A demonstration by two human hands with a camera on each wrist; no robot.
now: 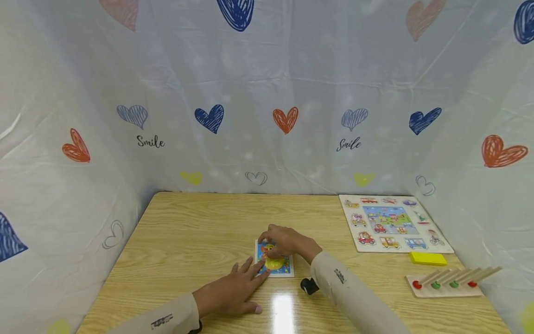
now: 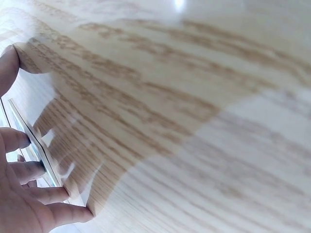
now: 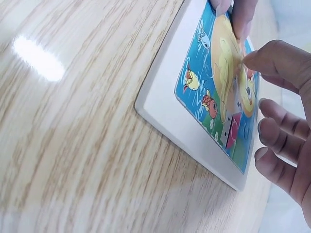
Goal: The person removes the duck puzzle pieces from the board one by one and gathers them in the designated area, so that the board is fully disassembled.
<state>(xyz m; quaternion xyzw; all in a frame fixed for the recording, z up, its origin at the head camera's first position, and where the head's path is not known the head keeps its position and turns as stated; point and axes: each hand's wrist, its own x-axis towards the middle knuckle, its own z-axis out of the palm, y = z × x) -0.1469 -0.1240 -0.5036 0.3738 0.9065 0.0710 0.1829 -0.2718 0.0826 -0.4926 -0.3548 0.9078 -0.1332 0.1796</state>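
Puzzle (image 1: 280, 267) lies on the surface (image 1: 187, 232) under both hands. Our left grip (image 1: 233, 290) is spread wide at its edge; can't tell if our right grip (image 1: 288, 241) pinches anything. Probably mid-fitting; next calls for pressing flat.

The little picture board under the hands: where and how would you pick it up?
I'd take the picture board by its white border at the near right corner, coming in low from the person's right. It is thin and lies flat on the table, so a fingertip may need to raise it first. The left hand occupies its left side, the right hand its far side.
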